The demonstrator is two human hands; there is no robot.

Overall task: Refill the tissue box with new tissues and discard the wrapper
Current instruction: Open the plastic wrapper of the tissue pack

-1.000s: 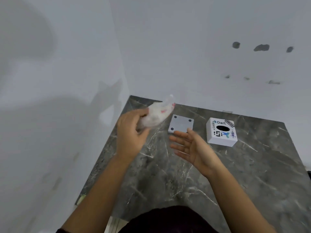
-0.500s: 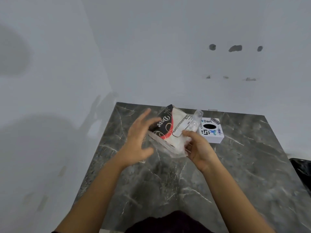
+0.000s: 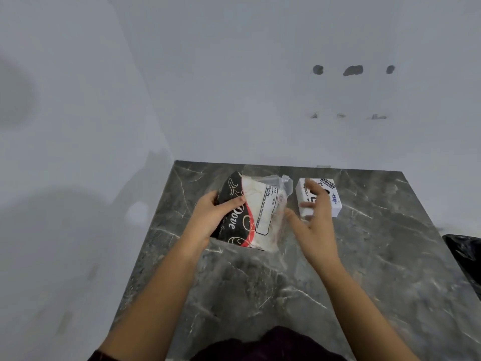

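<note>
my left hand (image 3: 208, 217) is wrapped around the tissue pack (image 3: 250, 214), thumb lying across the black printed side and fingers tucked behind it. the pack stands tilted above the dark marble table (image 3: 286, 282), near the far edge and towards its far left corner; its lower end is at the stone, though i cannot tell if it touches. the clear plastic at the top of the pack looks loose and crumpled. my right hand (image 3: 316, 225) is holding nothing, fingers spread, just to the right of the pack and apart from it. behind those fingers sits the small white tissue box (image 3: 335, 204), close to the far edge, partly covered by my hand. a black bag (image 3: 466, 254) shows off the table's right edge.
</note>
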